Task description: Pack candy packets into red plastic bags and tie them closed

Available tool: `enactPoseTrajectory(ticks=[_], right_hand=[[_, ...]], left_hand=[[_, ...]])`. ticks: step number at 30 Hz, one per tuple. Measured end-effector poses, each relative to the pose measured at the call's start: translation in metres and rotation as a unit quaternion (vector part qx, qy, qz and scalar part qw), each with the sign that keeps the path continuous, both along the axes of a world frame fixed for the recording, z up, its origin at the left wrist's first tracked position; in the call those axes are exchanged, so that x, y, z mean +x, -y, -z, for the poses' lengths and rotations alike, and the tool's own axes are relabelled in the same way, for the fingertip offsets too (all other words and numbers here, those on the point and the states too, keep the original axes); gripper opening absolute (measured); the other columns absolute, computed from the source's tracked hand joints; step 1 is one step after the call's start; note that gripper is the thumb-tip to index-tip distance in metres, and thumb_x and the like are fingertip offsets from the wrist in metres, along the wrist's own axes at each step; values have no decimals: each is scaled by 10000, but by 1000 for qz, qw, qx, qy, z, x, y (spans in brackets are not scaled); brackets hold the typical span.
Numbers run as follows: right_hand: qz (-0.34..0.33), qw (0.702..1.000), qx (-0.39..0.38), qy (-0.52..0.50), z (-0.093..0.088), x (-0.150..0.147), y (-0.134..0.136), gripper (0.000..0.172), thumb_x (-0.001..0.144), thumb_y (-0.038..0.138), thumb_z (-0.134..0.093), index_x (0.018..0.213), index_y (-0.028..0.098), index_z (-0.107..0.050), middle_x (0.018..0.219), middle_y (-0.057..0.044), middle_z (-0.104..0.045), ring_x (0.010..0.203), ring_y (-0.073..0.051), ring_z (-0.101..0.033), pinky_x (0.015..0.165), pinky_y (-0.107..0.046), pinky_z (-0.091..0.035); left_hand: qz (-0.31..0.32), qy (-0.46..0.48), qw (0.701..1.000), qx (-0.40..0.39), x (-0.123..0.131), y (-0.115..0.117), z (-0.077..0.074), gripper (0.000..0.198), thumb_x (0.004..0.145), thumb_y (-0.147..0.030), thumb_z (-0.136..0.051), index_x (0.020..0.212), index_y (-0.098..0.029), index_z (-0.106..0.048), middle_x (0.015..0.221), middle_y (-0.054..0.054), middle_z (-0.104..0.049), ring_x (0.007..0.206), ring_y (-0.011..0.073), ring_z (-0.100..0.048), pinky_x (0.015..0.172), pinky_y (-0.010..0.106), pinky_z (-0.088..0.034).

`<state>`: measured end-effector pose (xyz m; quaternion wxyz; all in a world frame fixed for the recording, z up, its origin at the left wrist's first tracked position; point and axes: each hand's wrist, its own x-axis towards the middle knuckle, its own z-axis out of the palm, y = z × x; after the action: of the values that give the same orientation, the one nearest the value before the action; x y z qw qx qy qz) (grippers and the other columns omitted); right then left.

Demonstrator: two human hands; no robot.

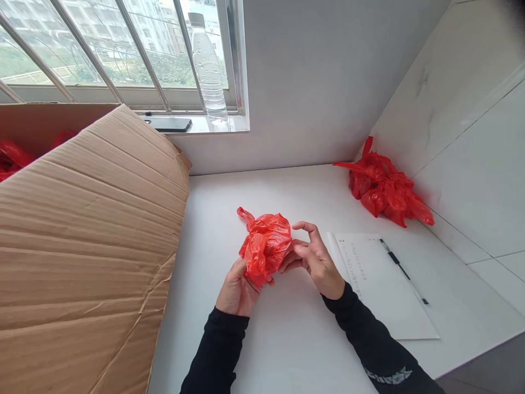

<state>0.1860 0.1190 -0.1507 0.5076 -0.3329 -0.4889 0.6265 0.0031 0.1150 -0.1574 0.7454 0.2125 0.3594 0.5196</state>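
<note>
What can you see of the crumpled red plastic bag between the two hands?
The crumpled red plastic bag is thin, glossy, bunched into a loose ball, a twisted tail poking out upper left. The left hand grips its lower edge; the right hand touches its right side, above the white table.

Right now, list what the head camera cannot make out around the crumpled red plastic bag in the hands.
All in the head view:
Inside of the crumpled red plastic bag: hidden by its folds.
Fingertips of the left hand: behind the bag.
Grip of the right hand on the bag: fingers overlap.
Contents of the large brown cardboard box: covered by its flap, cut by the left edge.
Writing on the white paper sheet: too small.
</note>
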Motion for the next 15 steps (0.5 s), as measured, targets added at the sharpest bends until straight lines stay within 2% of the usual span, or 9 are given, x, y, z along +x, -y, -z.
enactPoseTrajectory(ticks=[2,3,5,7,11,15], right_hand=[[3,993,76,89,-1,0,2,414,977,323,-544,1369,367,-418,955,-1,-669,741,-172,-645,724,-370,-558],[2,985,110,134,-1,-1,2,398,962,323,-578,1347,356,-480,980,-11,-667,770,-175,-634,738,-364,-544],[13,971,142,190,-1,-2,1,259,937,344,-630,1193,306,-631,993,-25,-667,800,-179,-612,744,-348,-513],[39,972,121,196,-1,-3,-1,170,925,391,-649,1028,265,-695,921,-22,-666,756,-170,-589,697,-328,-486],[74,979,41,185,0,-1,-4,257,893,477,-673,843,226,-680,658,29,-554,547,-118,-468,524,-279,-389],[58,981,4,185,-1,1,-4,363,900,539,-638,741,215,-608,495,67,-462,418,-97,-396,443,-266,-332]], left_hand=[[4,-5,1000,-14,-3,1,0,169,713,-288,-763,773,-139,-712,602,39,-682,487,157,-618,491,271,-557],[11,-8,1000,-15,-4,1,-1,158,738,-287,-738,760,-134,-706,575,45,-670,480,161,-616,486,271,-552],[28,-6,1000,-12,-5,2,-3,186,796,-308,-687,784,-124,-702,589,65,-674,489,176,-624,483,285,-551],[28,6,999,-17,-5,1,-7,221,825,-337,-665,874,-124,-702,669,76,-700,516,186,-642,498,307,-564],[2,8,1000,-21,-2,0,-12,290,832,-371,-682,1050,-181,-667,793,54,-720,591,195,-679,545,328,-587],[18,-26,999,-9,-3,1,-11,247,850,-379,-634,935,-151,-679,719,68,-691,616,218,-679,552,334,-577]])
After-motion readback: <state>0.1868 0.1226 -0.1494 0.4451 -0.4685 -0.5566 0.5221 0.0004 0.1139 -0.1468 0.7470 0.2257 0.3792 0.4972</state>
